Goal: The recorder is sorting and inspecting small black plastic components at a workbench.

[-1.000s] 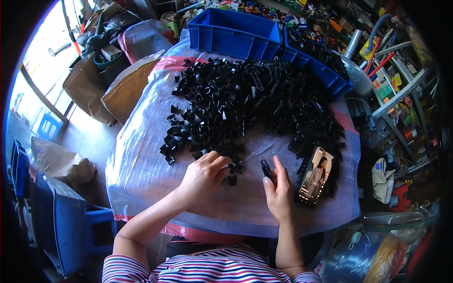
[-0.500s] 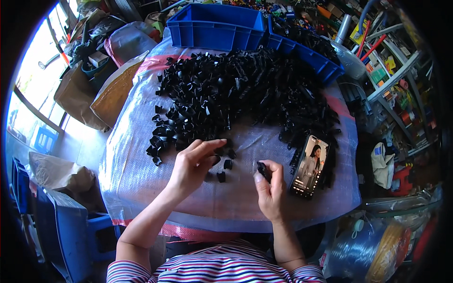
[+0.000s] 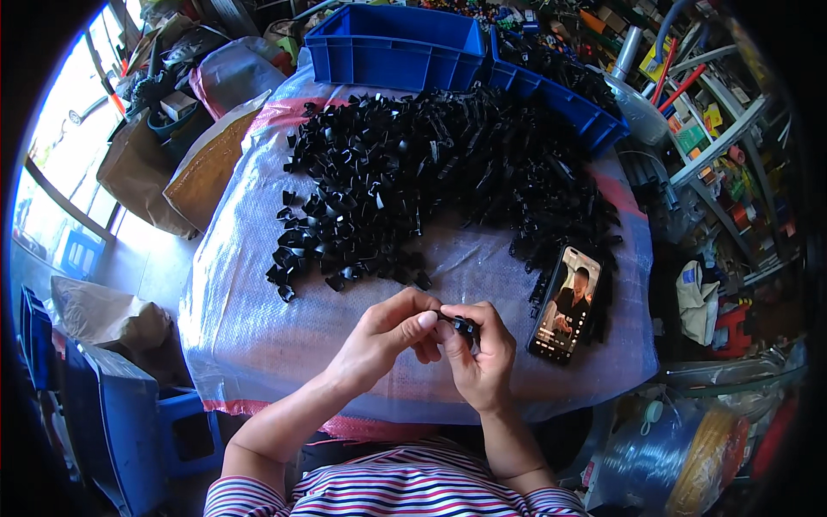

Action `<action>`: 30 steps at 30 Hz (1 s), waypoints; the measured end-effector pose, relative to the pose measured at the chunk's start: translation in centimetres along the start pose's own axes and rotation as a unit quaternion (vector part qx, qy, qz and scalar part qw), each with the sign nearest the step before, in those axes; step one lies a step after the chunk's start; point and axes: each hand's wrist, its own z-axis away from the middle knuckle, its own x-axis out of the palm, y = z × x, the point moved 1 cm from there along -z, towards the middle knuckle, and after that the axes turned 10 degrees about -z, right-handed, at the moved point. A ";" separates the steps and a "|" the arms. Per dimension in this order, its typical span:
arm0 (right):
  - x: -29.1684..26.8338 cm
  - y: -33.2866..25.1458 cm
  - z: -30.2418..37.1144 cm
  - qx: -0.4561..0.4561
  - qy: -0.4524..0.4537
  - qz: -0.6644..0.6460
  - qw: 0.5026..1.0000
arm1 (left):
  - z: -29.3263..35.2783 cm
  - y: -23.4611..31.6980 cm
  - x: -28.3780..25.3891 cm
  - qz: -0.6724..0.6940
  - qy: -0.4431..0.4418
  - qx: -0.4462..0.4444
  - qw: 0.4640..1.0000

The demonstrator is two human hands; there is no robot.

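Over the near middle of the sheet-covered table, my two hands meet. My right hand (image 3: 484, 358) pinches a small black plastic part (image 3: 465, 327) between thumb and fingers. My left hand (image 3: 389, 334) is closed, its thumb and fingertips touching the right hand's fingers beside that part. A bit of black shows at the left fingertips, but whether it is a separate piece is hidden. Beyond the hands spreads a large heap of small black plastic parts (image 3: 370, 189), with short curved pieces on the left and longer ones toward the right.
Right of my hands a phone (image 3: 564, 306) playing a video leans by the heap's edge. Two blue crates (image 3: 396, 62) stand behind the heap, the right one holding black parts. White woven sheeting (image 3: 250, 345) covers the table. A blue stool (image 3: 185, 431) is at lower left.
My left hand has come from the loose pieces to meet my right hand, which moved slightly left. The loose pieces in front of the heap no longer lie where they were.
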 end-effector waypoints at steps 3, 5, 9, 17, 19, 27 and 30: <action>0.4 -0.6 0.3 0.058 0.008 -0.040 0.997 | -0.4 -0.9 -0.2 -0.020 0.020 -0.003 1.000; 0.4 -0.3 0.6 0.119 -0.002 -0.114 0.986 | -0.7 -1.1 -0.9 0.029 0.029 -0.007 0.999; -1.5 -0.5 1.1 0.158 -0.030 -0.051 0.986 | -1.4 -1.2 -1.6 0.105 0.048 -0.026 0.993; -1.2 -0.9 0.8 0.140 -0.062 0.022 0.988 | -1.1 -1.6 -1.6 0.044 0.049 0.023 0.998; -0.9 -0.8 0.7 0.145 -0.056 0.011 0.988 | -1.0 -1.4 -1.4 0.020 0.056 0.027 0.998; -0.4 0.1 0.9 0.168 -0.074 0.018 0.983 | 0.1 -0.5 -0.7 -0.205 0.132 0.117 0.963; 0.7 -0.1 1.0 0.175 -0.048 -0.025 0.983 | 0.4 -0.1 0.0 -0.275 0.187 0.170 0.927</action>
